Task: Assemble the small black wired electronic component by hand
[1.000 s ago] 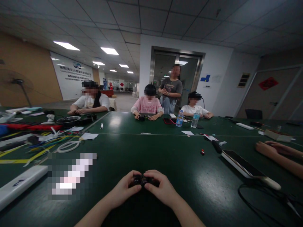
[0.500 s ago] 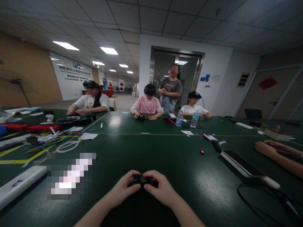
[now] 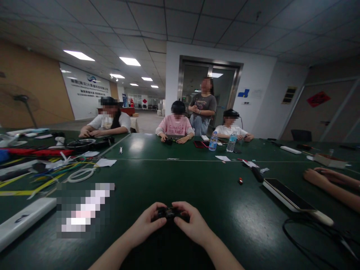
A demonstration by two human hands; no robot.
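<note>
Close in front of me, a small black object is held between both hands just over the dark green table. Its kind cannot be made out. My left hand grips its left end, thumb in front and fingers curled behind. On the other end, my right hand closes in the same manner. The fingers cover both ends, so only the middle shows.
On the left lie a white bar-shaped case, a coiled white cable and a blurred-out patch. To the right are a phone, a black cable, a small red item and another person's hands. Bottles stand farther back.
My right fingers and thumb have shifted slightly rightward along the black object, so more of its middle shows. My left hand keeps its hold nearly unchanged.
</note>
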